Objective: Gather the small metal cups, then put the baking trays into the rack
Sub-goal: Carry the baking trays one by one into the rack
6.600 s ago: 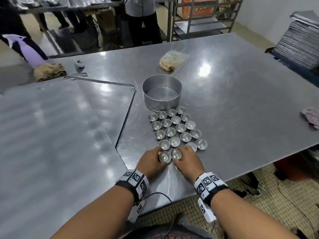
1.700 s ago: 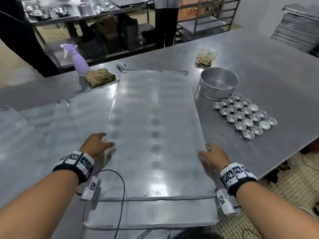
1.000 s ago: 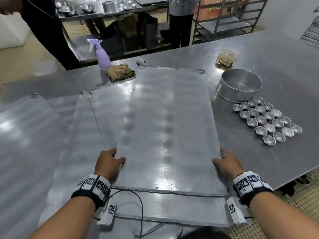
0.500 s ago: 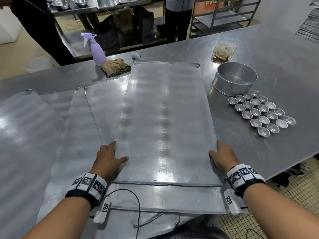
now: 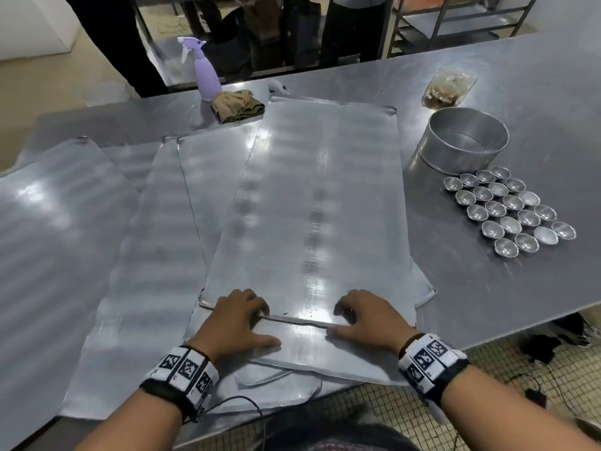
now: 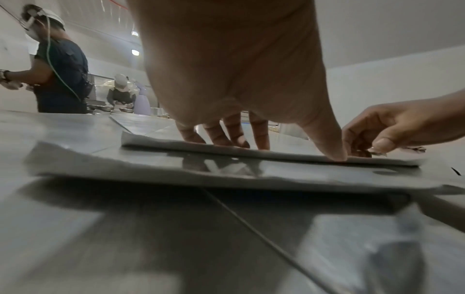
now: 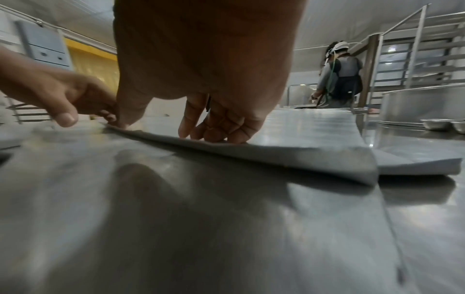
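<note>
Several small metal cups stand packed in rows on the steel table, right of the trays and in front of a round tin. A long flat baking tray lies skewed on top of a second tray. My left hand and right hand both hold the top tray's near short edge, curled fingers on top and thumbs against the rim. The left wrist view shows the left hand on that edge. In the right wrist view the right hand grips it likewise.
More flat trays overlap to the left. A purple spray bottle, a folded cloth and a plastic bag sit along the far side. A metal rack and standing people are beyond the table. The table's front edge is just under my wrists.
Both hands have left the top tray's long sides and come together on its near short edge. The cups have not moved since they were gathered.
</note>
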A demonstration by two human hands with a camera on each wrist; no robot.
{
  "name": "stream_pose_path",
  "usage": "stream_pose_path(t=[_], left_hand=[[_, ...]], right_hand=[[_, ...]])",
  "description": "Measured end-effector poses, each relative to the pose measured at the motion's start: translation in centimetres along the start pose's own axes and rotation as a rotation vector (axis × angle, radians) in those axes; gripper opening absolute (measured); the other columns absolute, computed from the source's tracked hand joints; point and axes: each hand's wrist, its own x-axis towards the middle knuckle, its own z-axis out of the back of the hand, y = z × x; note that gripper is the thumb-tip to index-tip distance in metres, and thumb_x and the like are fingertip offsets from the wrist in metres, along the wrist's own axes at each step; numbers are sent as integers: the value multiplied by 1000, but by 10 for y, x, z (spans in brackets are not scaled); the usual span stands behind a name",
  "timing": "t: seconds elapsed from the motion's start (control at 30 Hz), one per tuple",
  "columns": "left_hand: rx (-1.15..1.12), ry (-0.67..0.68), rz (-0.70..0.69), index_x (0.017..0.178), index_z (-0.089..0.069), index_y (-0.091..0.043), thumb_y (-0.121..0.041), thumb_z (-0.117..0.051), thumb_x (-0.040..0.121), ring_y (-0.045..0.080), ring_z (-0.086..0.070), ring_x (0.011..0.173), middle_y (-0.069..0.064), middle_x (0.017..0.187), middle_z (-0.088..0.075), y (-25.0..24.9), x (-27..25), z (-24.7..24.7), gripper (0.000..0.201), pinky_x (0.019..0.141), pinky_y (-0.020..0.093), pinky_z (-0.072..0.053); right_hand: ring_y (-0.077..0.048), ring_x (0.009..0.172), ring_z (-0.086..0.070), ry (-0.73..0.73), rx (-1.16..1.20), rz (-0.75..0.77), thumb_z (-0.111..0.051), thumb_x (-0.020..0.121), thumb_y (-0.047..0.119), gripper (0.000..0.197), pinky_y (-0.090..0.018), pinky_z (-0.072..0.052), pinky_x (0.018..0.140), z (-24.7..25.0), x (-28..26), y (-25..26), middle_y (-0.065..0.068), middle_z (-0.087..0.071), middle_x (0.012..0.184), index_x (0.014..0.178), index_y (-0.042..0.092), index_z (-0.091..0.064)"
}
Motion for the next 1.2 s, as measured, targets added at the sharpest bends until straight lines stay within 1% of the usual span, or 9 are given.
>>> stream_pose_path(t=[0.13,0.23,0.43,0.53,0.67,0.83,1.0,1.13,1.2], left_hand=[[-3,-77,30,128,-59,-36,-86,-61,56,11,-42,115,-11,123,-51,-8,-24,-15,88,99,30,-39],[-62,-119,104,137,-54,-37,-81,-65,56,11,-38,124,-12,131,-45,-18,-36,-25,93,108,28,-35],[-26,-124,169,142,-51,-39,-81,-67,52,16,-35,130,-11,137,-42,-25,-39,-30,101,113,32,-30],[54,-146,125,136,-55,-42,-87,-63,50,14,-39,123,-13,129,-47,-20,-35,-32,97,111,36,-32],[3,-161,70,124,-63,-41,-90,-62,55,6,-39,105,-18,112,-47,-14,-39,-37,84,89,24,-39],[-3,-245,-67,97,-73,-37,-83,-61,70,4,-44,90,-23,93,-50,-5,-44,-53,54,77,26,-36],[-70,-278,-123,77,-62,-33,-74,-59,78,2,-46,77,-21,79,-50,-5,-48,-63,41,66,22,-36],[-44,-283,-141,69,-53,-29,-73,-60,78,5,-45,71,-14,73,-49,-4,-50,-57,46,61,25,-38],[-41,-283,-150,70,-52,-28,-74,-60,78,5,-44,70,-13,73,-48,-2,-51,-54,47,61,27,-39]], right_hand=[[-7,94,-46,15,-46,91,-66,71,74,62,-23,-37,79,-17,-16,-5,16,-52,103,118,34,-62],[-12,107,-45,-21,-95,116,-61,67,79,80,-29,-37,90,-33,-28,-10,10,-52,120,132,34,-55],[-16,112,-43,-71,-171,135,-54,62,90,92,-36,-36,95,-43,-36,-11,7,-49,124,136,36,-50],[-15,115,-40,-76,-137,105,-57,64,88,88,-35,-33,98,-45,-38,-9,9,-47,125,136,38,-49],[-13,113,-43,-82,-128,87,-56,71,83,75,-35,-35,95,-52,-43,-5,12,-50,122,130,37,-53],[-7,102,-46,-201,-59,19,-52,82,74,49,-31,-37,90,-73,-62,4,19,-54,110,115,39,-62],[-2,89,-46,-357,-28,-67,-56,90,62,29,-27,-34,81,-97,-80,21,23,-55,92,94,35,-68],[-3,92,-47,-433,-4,-132,-59,90,59,26,-29,-29,81,-105,-83,29,23,-58,95,95,36,-71],[-2,96,-46,-437,2,-179,-57,89,61,29,-30,-33,86,-108,-84,33,25,-57,98,99,37,-71]])
